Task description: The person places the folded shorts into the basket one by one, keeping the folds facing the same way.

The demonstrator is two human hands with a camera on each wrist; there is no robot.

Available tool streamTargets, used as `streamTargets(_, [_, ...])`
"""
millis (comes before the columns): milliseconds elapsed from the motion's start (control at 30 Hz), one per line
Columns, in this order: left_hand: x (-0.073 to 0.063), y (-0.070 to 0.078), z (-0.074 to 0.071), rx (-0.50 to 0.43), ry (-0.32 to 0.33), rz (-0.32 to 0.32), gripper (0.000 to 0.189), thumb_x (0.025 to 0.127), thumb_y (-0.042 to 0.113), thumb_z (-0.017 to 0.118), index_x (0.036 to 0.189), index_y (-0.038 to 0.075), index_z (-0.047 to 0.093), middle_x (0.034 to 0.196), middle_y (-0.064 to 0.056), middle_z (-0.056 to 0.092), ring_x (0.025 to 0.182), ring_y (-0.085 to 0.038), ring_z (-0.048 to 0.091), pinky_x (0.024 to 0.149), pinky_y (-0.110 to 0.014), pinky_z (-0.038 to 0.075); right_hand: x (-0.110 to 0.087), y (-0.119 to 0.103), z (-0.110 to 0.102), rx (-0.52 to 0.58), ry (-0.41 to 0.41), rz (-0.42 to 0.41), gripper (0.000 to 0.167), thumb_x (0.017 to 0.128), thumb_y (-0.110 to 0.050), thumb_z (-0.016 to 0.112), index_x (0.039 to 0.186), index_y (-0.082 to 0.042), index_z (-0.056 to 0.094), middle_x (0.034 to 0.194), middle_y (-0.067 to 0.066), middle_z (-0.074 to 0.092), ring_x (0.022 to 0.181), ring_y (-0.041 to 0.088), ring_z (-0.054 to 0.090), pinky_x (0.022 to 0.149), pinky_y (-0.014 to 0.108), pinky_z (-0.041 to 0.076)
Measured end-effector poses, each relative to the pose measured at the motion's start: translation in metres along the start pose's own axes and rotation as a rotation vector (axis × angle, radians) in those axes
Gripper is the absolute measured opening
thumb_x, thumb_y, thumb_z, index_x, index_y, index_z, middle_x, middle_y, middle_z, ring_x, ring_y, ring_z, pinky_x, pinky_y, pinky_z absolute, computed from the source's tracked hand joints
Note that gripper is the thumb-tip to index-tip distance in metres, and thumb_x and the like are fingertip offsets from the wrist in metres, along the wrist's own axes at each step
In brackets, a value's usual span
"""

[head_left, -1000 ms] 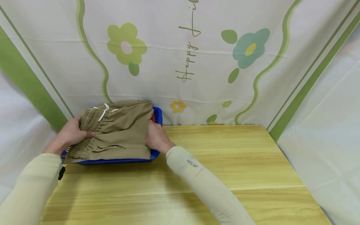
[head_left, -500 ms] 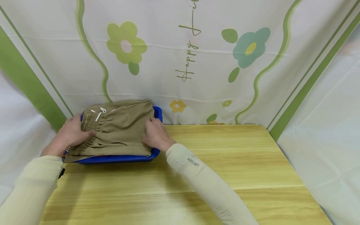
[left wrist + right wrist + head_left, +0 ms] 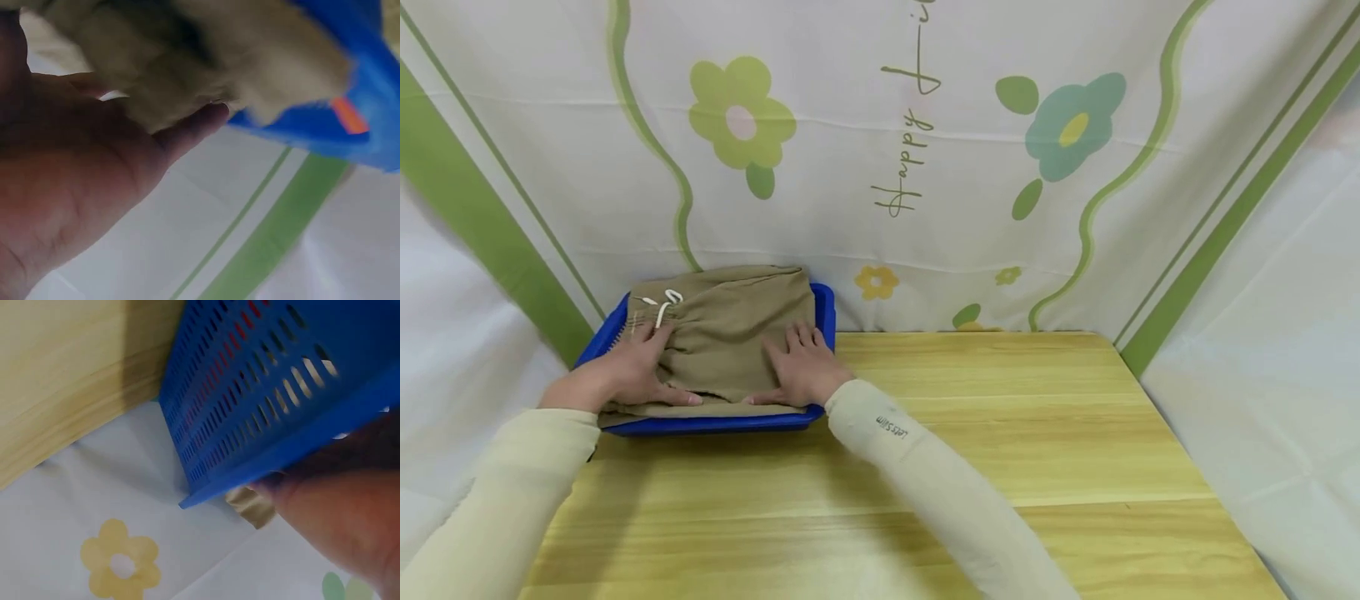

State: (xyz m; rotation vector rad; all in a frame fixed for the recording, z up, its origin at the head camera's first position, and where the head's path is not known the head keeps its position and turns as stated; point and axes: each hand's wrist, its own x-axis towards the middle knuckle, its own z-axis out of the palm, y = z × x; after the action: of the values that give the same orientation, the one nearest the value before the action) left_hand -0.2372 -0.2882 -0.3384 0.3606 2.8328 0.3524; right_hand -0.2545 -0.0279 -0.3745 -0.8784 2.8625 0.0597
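Khaki trousers (image 3: 730, 333) with a gathered waistband and a white drawstring lie folded on top in a blue slotted basket (image 3: 715, 425). My left hand (image 3: 636, 371) rests on the waistband end, fingers spread and thumb pointing right. On the right part of the cloth, my right hand (image 3: 805, 367) lies with fingers spread, its thumb pointing left. In the left wrist view, the left hand's fingers touch the blurred khaki cloth (image 3: 269, 50). The right wrist view shows the basket's slotted side (image 3: 231, 394), with red showing through some slots.
The basket stands at the back left of a wooden table (image 3: 1000, 450). A white curtain (image 3: 850, 150) printed with flowers hangs right behind it, and white cloth (image 3: 1277, 350) borders the right side.
Both hands have stopped gripping the trousers' edges and now lie spread on top. The left hand moved right, and the waistband end now sits inside the basket's left rim.
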Motion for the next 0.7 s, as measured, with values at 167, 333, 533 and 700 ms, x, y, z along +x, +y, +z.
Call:
streamTargets(167, [0.008,-0.009,0.007,-0.059,-0.077,-0.034,0.138,0.073,0.056,0.087,0.153,-0.017,0.001,0.148,-0.052,-0.001,0.133,-0.071,0.007,0.106,-0.076,0.022,0.002,-0.004,0.008,-0.062,-0.029,0.025,0.091,0.091,-0.082,0.036,0.164,-0.03,0.018,0.166,0.018,0.018,0.154,0.035,0.013,0.124,0.046,0.013])
streamTargets(333, [0.011,-0.012,0.01,-0.064,-0.107,-0.03,0.134,0.077,0.051,0.086,0.154,-0.015,-0.001,0.149,-0.052,-0.006,0.134,-0.071,0.002,0.107,-0.077,0.018,0.004,-0.002,0.01,-0.11,-0.059,0.029,0.087,0.093,-0.082,0.031,0.164,-0.034,0.016,0.165,0.019,0.023,0.153,0.033,0.018,0.123,0.045,0.014])
streamTargets(533, [0.009,-0.01,0.016,-0.011,-0.086,0.004,0.122,0.082,0.041,0.085,0.153,-0.016,0.003,0.147,-0.054,-0.002,0.133,-0.073,0.004,0.106,-0.077,0.019,0.006,-0.001,0.011,-0.142,-0.104,0.039,0.085,0.093,-0.082,0.025,0.164,-0.037,0.014,0.164,0.018,0.025,0.152,0.032,0.021,0.123,0.045,0.015])
streamTargets(700, [0.007,-0.009,0.017,0.02,-0.104,-0.02,0.116,0.085,0.036,0.083,0.153,-0.014,0.003,0.148,-0.053,-0.003,0.134,-0.071,0.003,0.107,-0.077,0.019,0.009,-0.003,0.013,-0.17,-0.147,0.049,0.076,0.099,-0.073,0.025,0.164,-0.037,0.012,0.165,0.013,0.025,0.152,0.028,0.022,0.123,0.042,0.013])
